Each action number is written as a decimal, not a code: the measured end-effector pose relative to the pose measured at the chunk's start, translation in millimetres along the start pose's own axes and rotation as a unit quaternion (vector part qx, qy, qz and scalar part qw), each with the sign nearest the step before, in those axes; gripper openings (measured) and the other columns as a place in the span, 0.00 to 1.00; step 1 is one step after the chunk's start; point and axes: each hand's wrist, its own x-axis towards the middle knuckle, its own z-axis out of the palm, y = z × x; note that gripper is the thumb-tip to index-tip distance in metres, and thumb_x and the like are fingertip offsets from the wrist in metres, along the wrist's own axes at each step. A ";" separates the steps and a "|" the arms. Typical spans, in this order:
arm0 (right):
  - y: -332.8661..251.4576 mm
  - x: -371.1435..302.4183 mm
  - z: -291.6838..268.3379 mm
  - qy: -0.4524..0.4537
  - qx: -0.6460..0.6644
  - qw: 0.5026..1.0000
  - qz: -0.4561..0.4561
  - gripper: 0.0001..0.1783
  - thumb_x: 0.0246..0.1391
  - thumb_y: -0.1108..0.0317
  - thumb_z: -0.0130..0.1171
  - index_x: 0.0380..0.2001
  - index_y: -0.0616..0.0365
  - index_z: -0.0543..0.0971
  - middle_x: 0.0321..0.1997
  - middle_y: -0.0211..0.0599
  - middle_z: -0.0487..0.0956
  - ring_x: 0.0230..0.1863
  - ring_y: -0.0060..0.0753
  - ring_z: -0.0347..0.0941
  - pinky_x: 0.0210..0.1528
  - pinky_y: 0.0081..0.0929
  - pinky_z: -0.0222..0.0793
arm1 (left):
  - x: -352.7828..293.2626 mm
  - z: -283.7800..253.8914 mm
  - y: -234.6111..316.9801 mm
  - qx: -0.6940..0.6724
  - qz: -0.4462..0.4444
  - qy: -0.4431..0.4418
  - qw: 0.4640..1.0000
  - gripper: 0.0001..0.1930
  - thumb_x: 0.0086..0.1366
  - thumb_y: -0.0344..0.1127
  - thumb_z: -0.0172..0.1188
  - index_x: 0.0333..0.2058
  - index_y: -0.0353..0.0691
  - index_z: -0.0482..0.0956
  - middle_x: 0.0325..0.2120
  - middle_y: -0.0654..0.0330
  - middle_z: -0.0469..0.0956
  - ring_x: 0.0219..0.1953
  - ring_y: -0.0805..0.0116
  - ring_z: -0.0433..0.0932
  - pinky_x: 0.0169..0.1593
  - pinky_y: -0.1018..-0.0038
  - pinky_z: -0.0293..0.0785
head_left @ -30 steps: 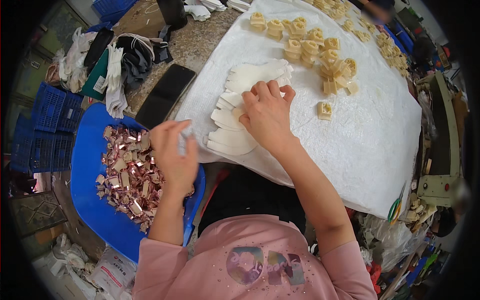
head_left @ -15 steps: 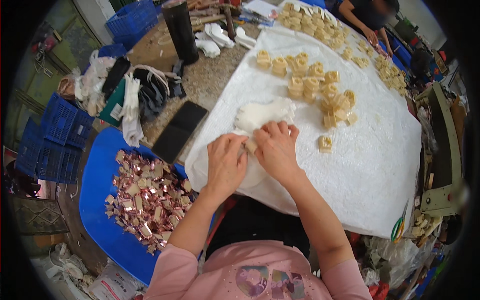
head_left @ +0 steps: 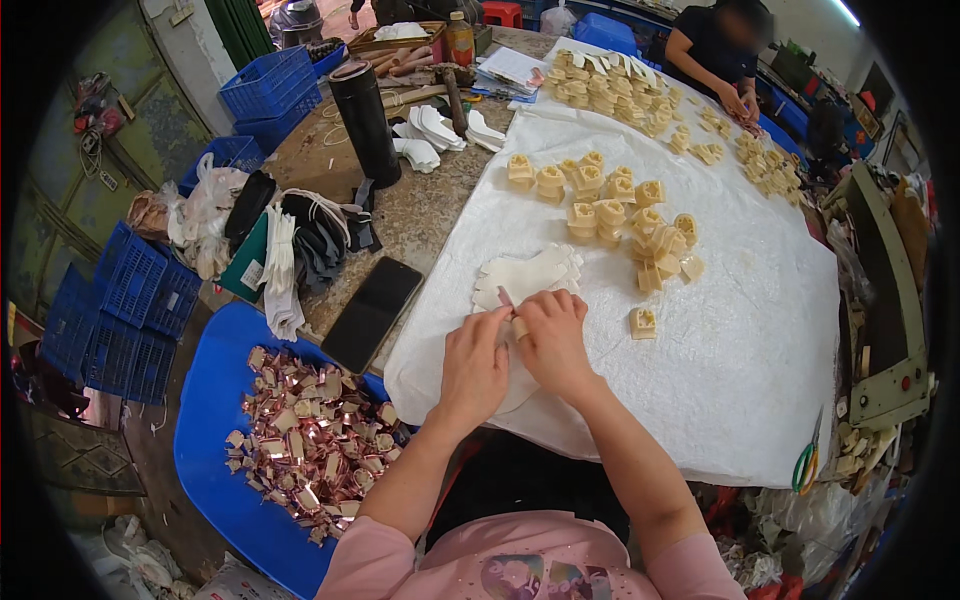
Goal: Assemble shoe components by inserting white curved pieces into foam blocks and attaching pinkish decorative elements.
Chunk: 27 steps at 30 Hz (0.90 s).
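Observation:
My left hand [head_left: 475, 360] and my right hand [head_left: 552, 340] meet over a white sheet [head_left: 760, 330] on the table, both pinching one small cream paper piece [head_left: 518, 326] with a pinkish strip at its top. Just beyond my fingers lies a fanned stack of flat white cutouts [head_left: 530, 272]. A single folded cream box [head_left: 643, 322] sits to the right of my right hand. Farther back stands a cluster of folded cream boxes [head_left: 620, 215].
A blue tray [head_left: 215, 420] of shiny rose-gold pieces [head_left: 310, 440] sits at my lower left. A black phone [head_left: 372, 312], a black cylinder [head_left: 365, 120], blue crates [head_left: 130, 310] and bags lie left. Another person [head_left: 715, 55] works at the far end beside more boxes [head_left: 620, 90]. Green-handled scissors [head_left: 806, 462] hang at right.
My left hand left the blue tray and joined my right hand at the cutout stack. Both hands now hold a small piece together. The view shifted back, showing more of the table.

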 end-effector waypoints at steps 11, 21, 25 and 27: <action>25.7 -44.4 -54.5 0.146 0.303 0.922 0.191 0.04 0.51 0.76 0.55 0.31 0.62 0.72 0.30 0.38 0.73 0.33 0.32 0.69 0.37 0.25 0.64 | -6.5 3.3 18.2 0.145 0.070 -0.068 0.985 0.29 0.51 0.25 0.56 0.55 0.43 0.66 0.44 0.52 0.70 0.48 0.56 0.69 0.54 0.59 0.55; 12.2 -41.0 -12.7 0.062 0.290 0.941 0.163 0.08 0.52 0.73 0.54 0.37 0.62 0.73 0.37 0.45 0.73 0.40 0.46 0.68 0.43 0.33 0.65 | -7.6 18.7 2.8 0.249 0.070 -0.034 0.965 0.25 0.52 0.28 0.57 0.52 0.45 0.71 0.47 0.57 0.68 0.56 0.58 0.61 0.55 0.57 0.48; 20.1 -48.2 -45.8 0.195 0.336 0.877 0.284 0.05 0.54 0.72 0.51 0.31 0.63 0.72 0.26 0.33 0.69 0.31 0.23 0.64 0.34 0.22 0.62 | -8.1 16.4 7.7 0.280 0.054 -0.049 0.957 0.23 0.52 0.28 0.56 0.50 0.45 0.73 0.46 0.57 0.69 0.54 0.58 0.62 0.54 0.57 0.49; 32.2 -55.4 -61.1 0.226 0.343 0.871 0.269 0.03 0.54 0.73 0.50 0.28 0.62 0.70 0.25 0.31 0.68 0.28 0.21 0.62 0.32 0.21 0.60 | -8.5 10.6 9.8 0.267 0.044 -0.051 0.961 0.23 0.51 0.28 0.57 0.50 0.44 0.73 0.45 0.57 0.69 0.54 0.59 0.61 0.55 0.57 0.48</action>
